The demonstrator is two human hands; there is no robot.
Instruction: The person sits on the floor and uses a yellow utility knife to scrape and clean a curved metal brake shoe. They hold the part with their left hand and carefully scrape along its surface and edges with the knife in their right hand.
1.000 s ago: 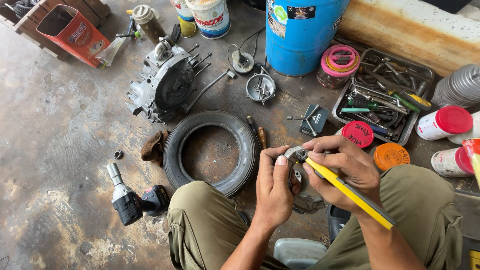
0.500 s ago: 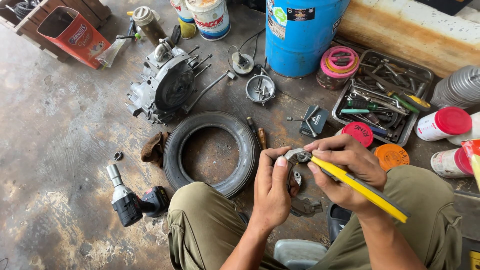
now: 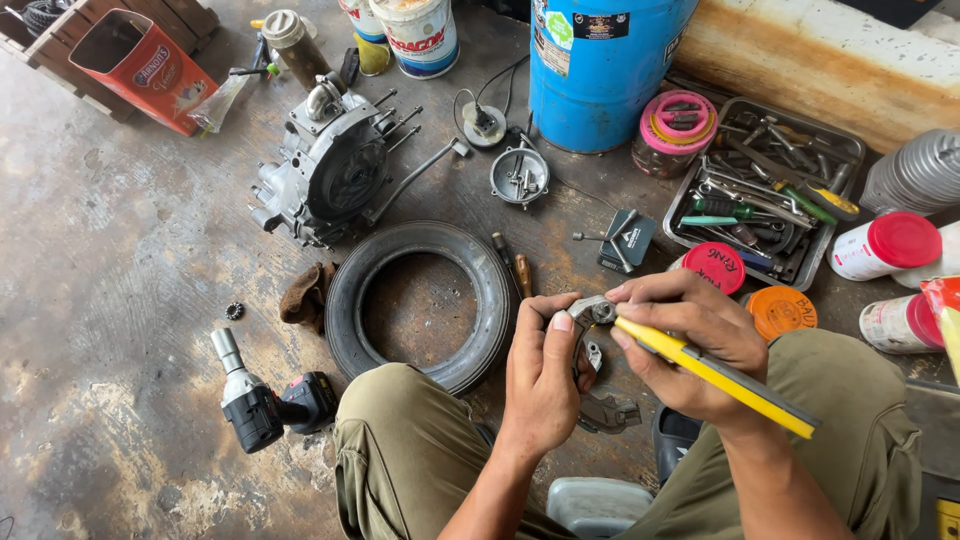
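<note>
Taking the tyre [image 3: 420, 300] on the concrete floor [image 3: 110, 300] as my landmark: beyond it stands a blue drum [image 3: 600, 70] with dark and green stickers near its top, and left of the drum a white paint bucket [image 3: 420, 35] with a red-lettered label. Far off to the tyre's upper left lies an open red carton [image 3: 140, 65] with a blue oval mark. Right of the tyre sit a round red lid [image 3: 715, 268] and an orange lid [image 3: 782, 310], both lettered, below a metal tray of tools [image 3: 765, 190]; a pink-lidded jar [image 3: 675, 130] stands beside the tray. Farther right are white bottles with red caps [image 3: 885, 248].

Just right of the tyre, above my knees, my left hand [image 3: 540, 380] closes its grip on a small metal part [image 3: 590, 325], grey and shiny, with a rounded top and a tab hanging below. My right hand [image 3: 690, 340] is closed around a yellow-handled tool [image 3: 720, 375], its tip touching the part's top. An engine block [image 3: 330, 170] lies beyond the tyre, a cordless impact wrench [image 3: 265, 400] to its lower left.
</note>
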